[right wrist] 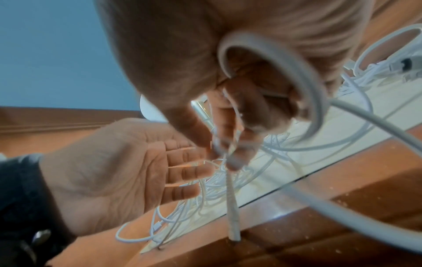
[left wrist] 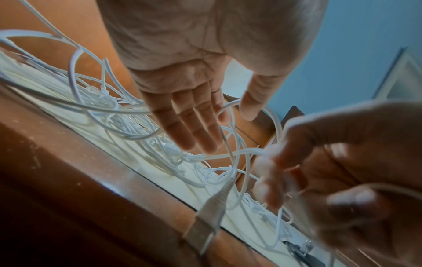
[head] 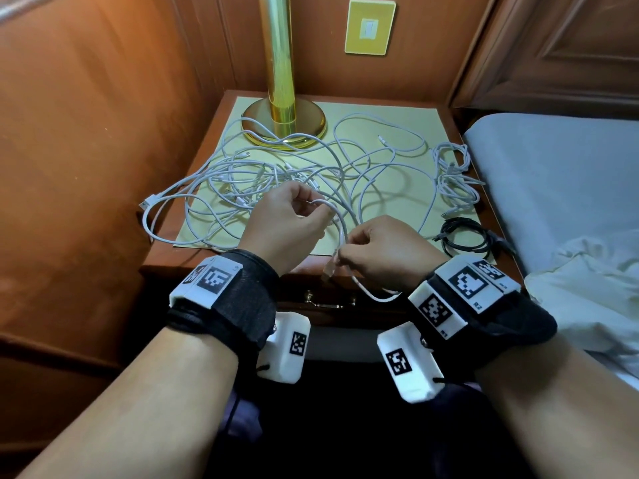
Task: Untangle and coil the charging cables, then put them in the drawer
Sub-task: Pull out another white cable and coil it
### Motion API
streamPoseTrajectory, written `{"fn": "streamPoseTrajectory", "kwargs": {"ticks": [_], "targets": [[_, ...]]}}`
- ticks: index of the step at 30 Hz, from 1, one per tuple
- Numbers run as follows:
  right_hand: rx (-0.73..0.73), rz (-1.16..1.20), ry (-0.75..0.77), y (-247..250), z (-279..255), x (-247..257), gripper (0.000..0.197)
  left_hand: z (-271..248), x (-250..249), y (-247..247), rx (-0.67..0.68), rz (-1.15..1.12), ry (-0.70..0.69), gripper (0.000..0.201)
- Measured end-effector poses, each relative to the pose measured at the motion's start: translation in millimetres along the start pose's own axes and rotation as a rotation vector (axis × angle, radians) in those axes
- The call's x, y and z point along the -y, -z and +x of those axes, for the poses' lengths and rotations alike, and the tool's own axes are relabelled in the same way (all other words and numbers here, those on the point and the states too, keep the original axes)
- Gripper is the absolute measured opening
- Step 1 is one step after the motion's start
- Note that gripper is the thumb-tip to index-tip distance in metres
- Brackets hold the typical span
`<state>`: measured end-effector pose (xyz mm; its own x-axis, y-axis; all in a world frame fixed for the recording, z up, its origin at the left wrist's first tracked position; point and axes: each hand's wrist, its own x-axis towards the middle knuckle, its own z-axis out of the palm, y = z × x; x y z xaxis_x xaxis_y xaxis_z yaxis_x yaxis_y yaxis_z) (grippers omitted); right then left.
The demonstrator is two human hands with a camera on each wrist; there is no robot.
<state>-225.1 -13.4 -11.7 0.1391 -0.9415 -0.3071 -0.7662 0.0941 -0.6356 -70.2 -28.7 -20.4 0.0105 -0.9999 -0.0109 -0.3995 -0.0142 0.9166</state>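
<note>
Wooden nightstand [head: 460,160] comes first, the biggest thing, with its drawer [head: 363,307] shut under the front edge at 6 o'clock. On top, a big mess of white cables [head: 249,178] lies at 9 o'clock, a small white bundle [head: 454,174] at 3 o'clock, and a coiled black cable [head: 470,236] at 4 o'clock. A gold lamp [head: 281,108] stands at 12 o'clock.

The right hand [head: 383,254] pinches one white cable [head: 342,226] near its plug [head: 330,266], which hangs down. The left hand [head: 283,219] pinches the same cable higher up, other fingers spread. The cable runs from the right hand up to 11 o'clock, into the mess. The left hand is nearer the mess.

No words can be read, only black-and-white square marks on the wrist bands.
</note>
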Motion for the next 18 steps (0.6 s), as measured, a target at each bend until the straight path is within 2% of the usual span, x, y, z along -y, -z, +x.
{"fn": "streamPoseTrajectory", "kwargs": {"ticks": [3, 6, 10, 12, 14, 16, 17, 18], "targets": [[-0.194, 0.137, 0.045, 8, 1, 3, 0.045, 3, 6, 1, -0.011, 0.005, -0.049, 0.011], [-0.429, 0.261, 0.142, 18, 2, 3, 0.062, 7, 13, 3, -0.017, 0.049, -0.064, 0.032], [-0.610, 0.377, 0.291, 26, -2, 3, 0.065, 10, 19, 2, 0.027, 0.113, -0.081, 0.052], [-0.577, 0.508, 0.370, 27, -2, 3, 0.068, 11, 20, 1, 0.030, 0.132, -0.079, 0.054], [-0.485, 0.684, 0.366, 29, -2, 5, 0.069, 12, 21, -1, 0.021, 0.144, -0.078, 0.055], [-0.446, 0.822, 0.376, 32, -4, 8, 0.047, 14, 21, -2, 0.005, 0.154, -0.077, 0.056], [-0.433, 0.890, 0.377, 34, -5, 9, 0.042, 15, 21, -3, -0.002, 0.160, -0.076, 0.057], [-0.429, 0.954, 0.368, 36, -6, 11, 0.046, 15, 20, -3, -0.006, 0.171, -0.074, 0.058]]}}
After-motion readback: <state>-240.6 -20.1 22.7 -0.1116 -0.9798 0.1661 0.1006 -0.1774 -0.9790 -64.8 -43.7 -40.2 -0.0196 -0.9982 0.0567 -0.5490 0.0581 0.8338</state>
